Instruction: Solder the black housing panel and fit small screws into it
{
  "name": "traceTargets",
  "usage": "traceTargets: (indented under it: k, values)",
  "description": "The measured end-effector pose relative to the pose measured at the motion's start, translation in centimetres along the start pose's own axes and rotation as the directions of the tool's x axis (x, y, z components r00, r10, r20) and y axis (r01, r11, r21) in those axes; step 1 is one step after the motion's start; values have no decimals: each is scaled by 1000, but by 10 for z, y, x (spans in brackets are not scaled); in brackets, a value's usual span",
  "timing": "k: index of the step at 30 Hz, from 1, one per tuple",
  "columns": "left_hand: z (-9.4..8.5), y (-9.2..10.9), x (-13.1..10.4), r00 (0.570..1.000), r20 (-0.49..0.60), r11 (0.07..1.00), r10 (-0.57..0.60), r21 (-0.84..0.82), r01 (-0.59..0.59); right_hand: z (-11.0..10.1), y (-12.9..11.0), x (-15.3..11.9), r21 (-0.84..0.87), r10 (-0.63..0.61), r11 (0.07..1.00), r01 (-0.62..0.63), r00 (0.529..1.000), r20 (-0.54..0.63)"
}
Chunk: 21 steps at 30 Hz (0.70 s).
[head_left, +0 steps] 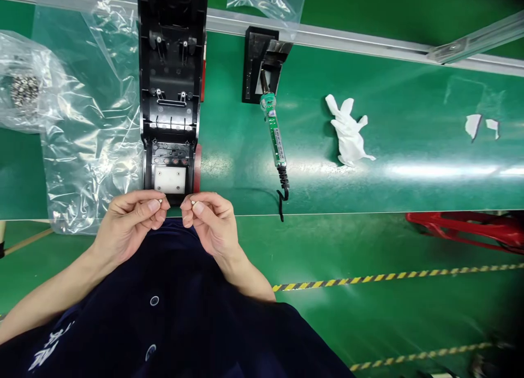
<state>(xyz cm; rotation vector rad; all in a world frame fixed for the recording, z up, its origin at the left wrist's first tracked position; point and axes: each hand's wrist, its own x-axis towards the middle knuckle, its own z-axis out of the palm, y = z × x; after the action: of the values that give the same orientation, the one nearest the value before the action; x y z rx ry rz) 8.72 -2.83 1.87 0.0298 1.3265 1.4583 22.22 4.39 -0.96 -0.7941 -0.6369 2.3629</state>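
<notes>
Near the table's front edge, my left hand (137,217) pinches a small metal piece (160,201) between thumb and fingertips. My right hand (210,217) pinches a similar small metal piece (193,203), and the two hands are apart. Just beyond them lies a long black plastic housing (170,111), with posts and ribs inside it. A white plate (170,180) with screws at its corners sits at its near end. Red material (197,168) shows along the housing's right side. On the far left, a clear bag (24,91) holds several small metal parts.
A large clear plastic sheet (92,149) covers the left of the green table (393,121). Right of the housing, a soldering iron (274,130) rests in a black stand (256,67), its cord toward the front edge. Farther right are a white glove (347,132) and two white scraps (473,126).
</notes>
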Motion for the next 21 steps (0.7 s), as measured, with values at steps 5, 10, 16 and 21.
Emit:
traceTargets:
  k: [5,10,16,21]
  values:
    - [-4,-1,0,999,46,1000,20,-3,-20,-1,0,2,-16,-195,980,198,974,119]
    - [-9,0,1,980,146,990,135,14,-138,-10,-7,10,-218,-352,902,373,927,130]
    - [-33,-5,6,798,221,728,560,329,-602,-20,-19,35,-689,-618,430,583,747,246]
    - [-49,-8,16,614,318,372,722,569,-733,-18,-13,62,-793,-650,-231,564,517,557]
